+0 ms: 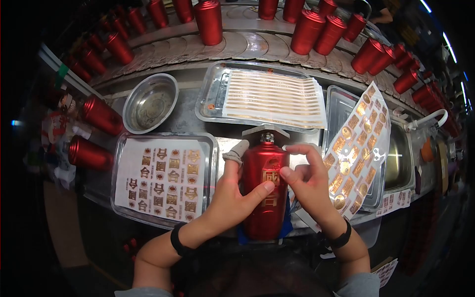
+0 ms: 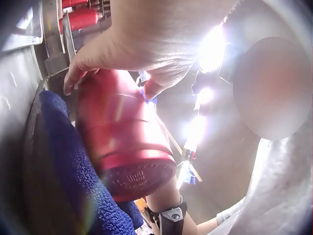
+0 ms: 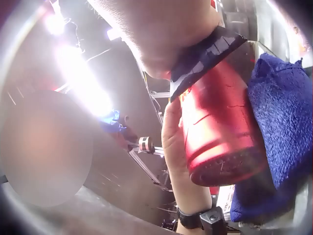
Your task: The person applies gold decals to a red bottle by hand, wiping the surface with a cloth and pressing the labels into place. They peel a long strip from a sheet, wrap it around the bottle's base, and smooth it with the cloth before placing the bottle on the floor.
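Observation:
A red bottle (image 1: 264,208) with gold characters on its front lies tilted in front of me, neck away, on a blue cloth (image 2: 73,156). My left hand (image 1: 237,195) grips its left side, thumb over the gold characters; a pale cover wraps one fingertip. My right hand (image 1: 314,185) is at the bottle's other side, thumb and bent index finger at its surface. A sheet of gold stickers (image 1: 354,158) passes beneath this palm, held in the hand; its other fingers are hidden. In the right wrist view, the sheet's dark corner (image 3: 208,58) sticks out between palm and bottle.
A tray (image 1: 115,173) with a sticker sheet stands left, beneath a metal bowl (image 1: 151,104). Behind the bottle is another tray (image 1: 203,101) of striped sheets. A sink with a tap (image 1: 430,119) is at right. Red bottles (image 1: 209,22) stand along a curved conveyor.

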A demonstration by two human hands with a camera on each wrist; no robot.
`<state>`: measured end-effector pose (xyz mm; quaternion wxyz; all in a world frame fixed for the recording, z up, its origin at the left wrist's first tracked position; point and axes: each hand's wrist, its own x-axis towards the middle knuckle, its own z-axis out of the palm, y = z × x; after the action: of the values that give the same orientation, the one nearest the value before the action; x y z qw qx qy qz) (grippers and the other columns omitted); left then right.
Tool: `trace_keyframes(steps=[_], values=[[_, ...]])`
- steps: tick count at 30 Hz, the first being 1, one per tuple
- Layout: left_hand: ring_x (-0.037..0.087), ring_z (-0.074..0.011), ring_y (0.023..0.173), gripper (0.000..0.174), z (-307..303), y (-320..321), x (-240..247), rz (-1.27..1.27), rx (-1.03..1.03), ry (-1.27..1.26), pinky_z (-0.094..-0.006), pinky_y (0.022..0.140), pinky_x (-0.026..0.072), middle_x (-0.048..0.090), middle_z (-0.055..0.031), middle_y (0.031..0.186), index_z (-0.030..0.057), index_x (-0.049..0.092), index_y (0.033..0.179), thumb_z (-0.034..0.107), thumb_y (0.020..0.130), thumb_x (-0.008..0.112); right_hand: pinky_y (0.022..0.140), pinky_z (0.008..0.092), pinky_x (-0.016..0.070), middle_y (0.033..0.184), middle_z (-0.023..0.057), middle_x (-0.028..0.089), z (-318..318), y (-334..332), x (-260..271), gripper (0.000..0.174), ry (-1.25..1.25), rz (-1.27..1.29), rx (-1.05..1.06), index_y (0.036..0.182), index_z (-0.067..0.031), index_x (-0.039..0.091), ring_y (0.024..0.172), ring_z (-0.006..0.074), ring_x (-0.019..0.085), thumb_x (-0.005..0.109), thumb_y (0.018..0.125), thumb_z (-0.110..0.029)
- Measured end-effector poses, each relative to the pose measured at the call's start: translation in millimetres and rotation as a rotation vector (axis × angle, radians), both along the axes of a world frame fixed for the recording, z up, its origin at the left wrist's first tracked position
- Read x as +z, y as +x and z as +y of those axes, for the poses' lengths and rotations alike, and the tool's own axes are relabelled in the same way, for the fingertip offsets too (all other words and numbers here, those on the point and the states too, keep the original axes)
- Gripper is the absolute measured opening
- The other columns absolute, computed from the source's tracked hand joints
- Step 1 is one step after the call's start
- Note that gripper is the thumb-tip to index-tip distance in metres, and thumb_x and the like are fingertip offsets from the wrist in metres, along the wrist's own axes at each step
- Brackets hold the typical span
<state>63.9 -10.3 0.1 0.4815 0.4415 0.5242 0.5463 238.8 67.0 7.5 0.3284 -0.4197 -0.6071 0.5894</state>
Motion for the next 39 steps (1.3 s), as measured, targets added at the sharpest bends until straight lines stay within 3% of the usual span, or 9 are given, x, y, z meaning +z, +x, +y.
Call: trace_keyframes(steps=[7,16,22,25,27,29,31,36,39], values=[[0.043,-0.0279,0.134,0.086,2.2,4.6,-2.3,0.002,-0.005,-0.008,-0.0385,0.112,0.0349,0.04,-0.0243,0.143,-0.0066,0.017,0.149,0.013,0.086,0.073,0.045,0.0167,0.0276,0.099,-0.0029,0.052,-4.9,1.9,-7.5,0.054,0.065,0.029,-0.008,0.127,-0.0039,0.052,0.052,-0.0011,0.035,0.08,0.082,-0.016],[0.045,-0.0275,0.133,0.086,4.5,3.3,-4.4,-0.017,-0.029,-0.021,-0.0382,0.111,0.036,0.04,-0.023,0.143,-0.006,0.017,0.15,0.013,0.087,0.072,0.045,0.0164,0.0266,0.1,-0.0035,0.052,-0.7,5.9,-6.7,0.055,0.062,0.019,0.032,0.126,-0.0047,0.052,0.053,-0.0014,0.033,0.081,0.08,-0.015],[0.049,-0.0257,0.128,0.077,12.3,8.7,-0.5,-0.139,0.028,-0.062,-0.0361,0.106,0.041,0.044,-0.022,0.139,-0.0058,0.024,0.147,0.015,0.089,0.07,0.044,0.0172,0.0261,0.087,-0.0044,0.052,5.0,4.9,-10.3,0.05,-0.108,0.085,-0.027,0.122,-0.0058,0.052,0.051,-0.0022,0.032,0.08,0.082,-0.018],[0.051,-0.0248,0.126,0.072,13.4,13.7,-6.8,-0.056,0.073,-0.044,-0.0355,0.104,0.0434,0.047,-0.021,0.137,-0.0052,0.028,0.145,0.015,0.09,0.07,0.044,0.0178,0.0258,0.072,-0.0071,0.048,2.9,-0.8,-10.9,0.047,0.012,-0.013,-0.069,0.119,-0.0074,0.052,0.049,-0.0021,0.032,0.079,0.084,-0.022],[0.052,-0.0218,0.124,0.068,12.7,12.4,-14.5,0.016,0.069,-0.058,-0.0341,0.102,0.0461,0.048,-0.0172,0.137,0.0021,0.029,0.147,0.012,0.092,0.067,0.043,0.019,0.0272,0.064,-0.0081,0.044,0.2,-0.7,-16.4,0.045,0.018,0.041,-0.069,0.119,-0.009,0.052,0.049,-0.0013,0.034,0.078,0.085,-0.024],[0.053,-0.0216,0.122,0.065,12.2,14.5,-9.0,-0.073,0.046,-0.092,-0.0341,0.101,0.0468,0.049,-0.0166,0.136,0.0019,0.03,0.146,0.012,0.093,0.065,0.047,0.0185,0.0322,0.083,-0.0017,0.054,-1.9,1.4,-17.4,0.044,-0.043,0.161,-0.019,0.121,-0.0095,0.05,0.055,0.0004,0.04,0.076,0.087,-0.023],[0.059,-0.0227,0.116,0.067,11.4,15.6,-12.1,-0.101,0.079,-0.07,-0.0341,0.096,0.0494,0.053,-0.0189,0.131,-0.0017,0.031,0.144,0.011,0.09,0.069,0.052,0.0229,0.038,0.104,0.0064,0.052,-2.7,1.8,-22.4,0.047,0.238,-0.007,-0.063,0.122,-0.0085,0.05,0.056,0.0054,0.041,0.076,0.086,-0.025],[0.057,-0.0224,0.118,0.062,7.3,14.8,-17.7,-0.017,0.085,0.015,-0.0331,0.098,0.0482,0.051,-0.0185,0.133,-0.0014,0.033,0.143,0.009,0.092,0.066,0.059,0.0265,0.0444,0.114,0.0125,0.054,-7.0,6.3,-24.5,0.052,0.127,-0.015,-0.017,0.124,-0.0075,0.049,0.055,0.0107,0.045,0.072,0.088,-0.036],[0.056,-0.022,0.119,0.061,9.2,14.9,-21.8,-0.042,0.1,-0.002,-0.0329,0.099,0.0477,0.05,-0.0182,0.134,-0.0013,0.034,0.143,0.008,0.091,0.066,0.046,0.0211,0.0316,0.094,0.001,0.05,-10.9,5.3,-27.4,0.051,0.208,0.001,-0.037,0.124,-0.0068,0.049,0.052,0.0024,0.038,0.076,0.087,-0.029]])
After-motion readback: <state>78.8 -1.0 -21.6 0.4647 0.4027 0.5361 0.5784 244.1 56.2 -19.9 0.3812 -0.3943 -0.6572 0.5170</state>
